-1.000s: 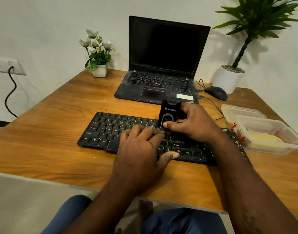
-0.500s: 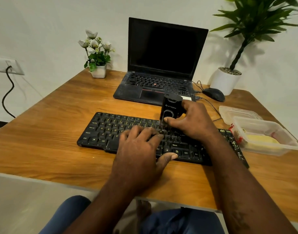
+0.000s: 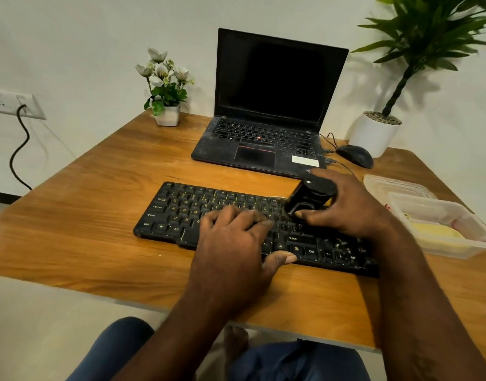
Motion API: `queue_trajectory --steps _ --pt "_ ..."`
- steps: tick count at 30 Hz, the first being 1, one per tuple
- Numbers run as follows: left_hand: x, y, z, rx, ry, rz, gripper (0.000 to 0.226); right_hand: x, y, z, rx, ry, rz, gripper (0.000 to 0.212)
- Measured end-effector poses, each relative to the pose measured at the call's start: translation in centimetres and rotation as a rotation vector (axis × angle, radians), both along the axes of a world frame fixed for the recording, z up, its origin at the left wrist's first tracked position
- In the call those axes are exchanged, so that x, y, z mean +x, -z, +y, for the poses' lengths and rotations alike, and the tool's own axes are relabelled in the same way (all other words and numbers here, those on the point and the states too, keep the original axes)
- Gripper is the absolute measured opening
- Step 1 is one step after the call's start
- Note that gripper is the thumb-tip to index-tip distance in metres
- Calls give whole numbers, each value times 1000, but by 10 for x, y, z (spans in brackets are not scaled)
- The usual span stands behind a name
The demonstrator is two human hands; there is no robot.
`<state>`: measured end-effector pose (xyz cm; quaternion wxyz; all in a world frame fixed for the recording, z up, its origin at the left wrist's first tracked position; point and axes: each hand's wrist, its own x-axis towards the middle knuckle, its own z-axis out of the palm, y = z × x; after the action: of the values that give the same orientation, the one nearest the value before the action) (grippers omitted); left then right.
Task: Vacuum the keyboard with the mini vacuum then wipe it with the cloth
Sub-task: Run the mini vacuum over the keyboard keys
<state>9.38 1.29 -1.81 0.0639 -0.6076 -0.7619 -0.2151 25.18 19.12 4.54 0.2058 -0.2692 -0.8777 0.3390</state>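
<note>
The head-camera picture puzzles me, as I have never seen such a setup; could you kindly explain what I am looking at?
There is no machine here. A person wears a wide-angle camera on the head, looking forward and down, so the two arms entering from below are their own. The left hand rests flat on the black keyboard, apparently steadying it. The right hand grips a small black mini vacuum, fingers curled round it. The vacuum is tilted, with its lower end at the keys. Everything sits on a wooden table: an open laptop with a dark screen, a mouse, a small flower pot, a larger potted plant, and a clear plastic container with something yellow inside.
</note>
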Motion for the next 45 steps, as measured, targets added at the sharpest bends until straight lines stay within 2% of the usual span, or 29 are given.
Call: queue_trajectory --steps 2,6,10,12,16,19,21,25,29,31,37,41,45 --pt "0 0 1 -1 2 -1 77 9 -3 6 24 36 -6 49" --pt "-1 -2 0 -28 14 -22 74 -5 3 -2 39 -2 5 41" --pt "-1 -2 0 -1 13 -15 72 -38 10 -20 333 -52 -2 39" --pt "-1 1 0 25 7 4 71 -46 10 -23 400 -84 21 39" --pt "-1 -2 -1 24 5 -9 72 -29 7 -16 252 -63 -12 35" --pt "0 -4 -2 -14 17 -21 73 -3 -1 -7 13 -6 -42 43" --pt "-1 -4 -2 -2 20 -27 72 11 -4 -2 -65 27 -37 47" --pt "-1 -1 -1 13 15 -28 72 5 -6 -4 6 57 -47 44" --pt "-2 0 0 17 13 -18 74 -34 2 -22 274 -27 -55 37" --pt "-1 1 -1 29 16 -16 73 -44 4 -27 331 -71 -34 35" --pt "0 -5 -4 -12 12 -17 75 -7 -3 -12 79 33 -37 41" --pt "0 -6 -4 -3 13 -31 73 14 -1 3 191 213 -6 42" --pt "0 -5 -4 -2 13 -33 71 -10 5 -7 214 162 -6 44"
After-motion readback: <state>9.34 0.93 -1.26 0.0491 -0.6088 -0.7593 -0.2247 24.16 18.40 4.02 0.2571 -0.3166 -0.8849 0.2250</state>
